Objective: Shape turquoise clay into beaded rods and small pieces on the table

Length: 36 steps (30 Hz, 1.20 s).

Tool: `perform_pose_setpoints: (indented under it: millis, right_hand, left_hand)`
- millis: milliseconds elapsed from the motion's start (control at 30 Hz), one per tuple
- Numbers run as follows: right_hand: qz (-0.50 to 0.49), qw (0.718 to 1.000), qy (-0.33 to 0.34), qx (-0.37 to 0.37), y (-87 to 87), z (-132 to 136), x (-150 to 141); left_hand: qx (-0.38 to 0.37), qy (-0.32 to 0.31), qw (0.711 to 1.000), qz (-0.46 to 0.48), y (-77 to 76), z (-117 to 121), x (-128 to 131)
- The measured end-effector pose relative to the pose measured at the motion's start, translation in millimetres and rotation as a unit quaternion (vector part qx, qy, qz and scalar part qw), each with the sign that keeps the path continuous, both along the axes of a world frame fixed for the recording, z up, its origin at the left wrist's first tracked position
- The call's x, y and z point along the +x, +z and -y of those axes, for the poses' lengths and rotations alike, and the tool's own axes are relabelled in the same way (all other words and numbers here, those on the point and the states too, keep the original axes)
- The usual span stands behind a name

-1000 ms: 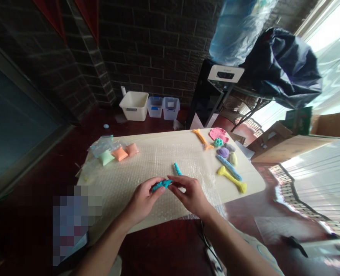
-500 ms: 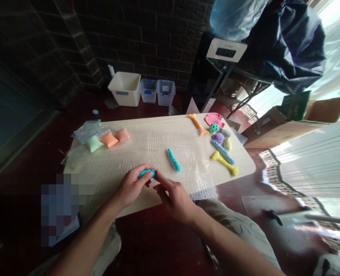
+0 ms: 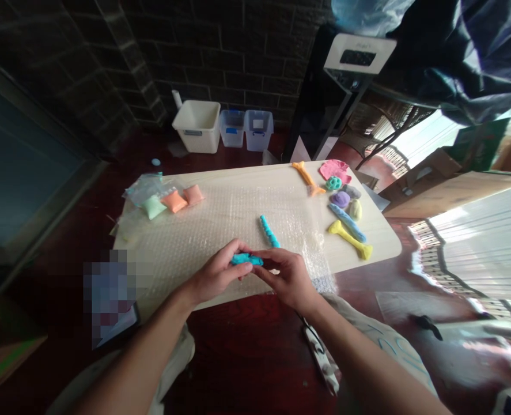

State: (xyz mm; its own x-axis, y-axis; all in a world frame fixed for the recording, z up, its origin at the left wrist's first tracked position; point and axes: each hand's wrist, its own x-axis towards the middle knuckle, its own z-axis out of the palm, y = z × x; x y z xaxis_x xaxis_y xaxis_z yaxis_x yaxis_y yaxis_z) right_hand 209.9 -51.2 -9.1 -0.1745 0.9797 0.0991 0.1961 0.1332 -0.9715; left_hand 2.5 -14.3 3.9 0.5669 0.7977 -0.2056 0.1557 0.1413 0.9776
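Observation:
A piece of turquoise modelling clay (image 3: 245, 259) is held between my two hands above the table's front edge. My left hand (image 3: 219, 269) wraps its left end, with the thumb pressed along the near side. The fingertips and thumb of my right hand (image 3: 286, 278) pinch its right end. Just beyond my right fingers lies a segmented turquoise clay strip (image 3: 268, 230), on bubble wrap (image 3: 233, 210) spread over the table. Part of the held clay is hidden by my fingers.
On the table's right stand a yellow clay bone (image 3: 350, 240), a blue clay roll (image 3: 347, 222), an orange clay bone (image 3: 307, 177) and a pink clay piece (image 3: 335, 170). Clay packets, one of them orange (image 3: 174, 201), lie at left. Bins (image 3: 198, 127) stand on the floor beyond.
The held clay has turned level between my hands. My right fingers came off its end half a second ago and now pinch it again. The camera view has shifted.

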Motion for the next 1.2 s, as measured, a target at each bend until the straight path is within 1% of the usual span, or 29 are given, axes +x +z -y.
perform_pose_setpoints:
  millis: [67,167,333,500,567,700,867,967,1067,1200]
  right_hand:
    - [0.009,1.000,-0.003,0.001,1.7,-2.2,1.1]
    - [0.013,1.000,0.012,-0.003,6.6,-4.7,0.9]
    - [0.011,0.999,0.047,0.004,14.5,-4.2,0.3]
    - [0.045,0.995,0.029,0.080,12.2,-2.2,-1.6]
    - [0.054,0.994,0.020,0.092,10.1,-1.5,-3.1]
    - [0.037,0.997,0.010,0.063,7.8,0.5,-6.1]
    - [0.030,0.999,0.005,0.028,9.9,2.5,-8.3]
    - [-0.025,1.000,0.012,-0.002,12.6,1.3,-7.9]
    - [-0.086,0.995,0.024,-0.036,13.9,-1.9,-5.8]
    - [-0.079,0.995,0.031,-0.046,12.2,-5.5,-3.2]
  left_hand:
    - [0.013,0.014,1.000,-0.009,-2.2,0.2,-0.2]
    - [0.016,0.025,1.000,-0.005,-4.2,0.2,-1.2]
    - [0.030,0.010,0.999,-0.004,-1.4,1.1,-2.2]
    - [0.042,-0.015,0.999,0.002,-0.1,4.6,-1.0]
    - [0.045,-0.013,0.999,0.003,-0.1,5.6,-0.1]
    - [0.047,-0.011,0.999,0.009,2.8,6.7,3.6]
    - [0.047,0.001,0.999,0.021,5.3,8.9,8.4]
    - [0.052,0.020,0.998,0.016,4.7,9.7,7.8]
    - [0.066,0.042,0.997,0.001,3.9,10.1,5.8]
    - [0.107,0.066,0.992,-0.031,1.0,11.7,4.7]
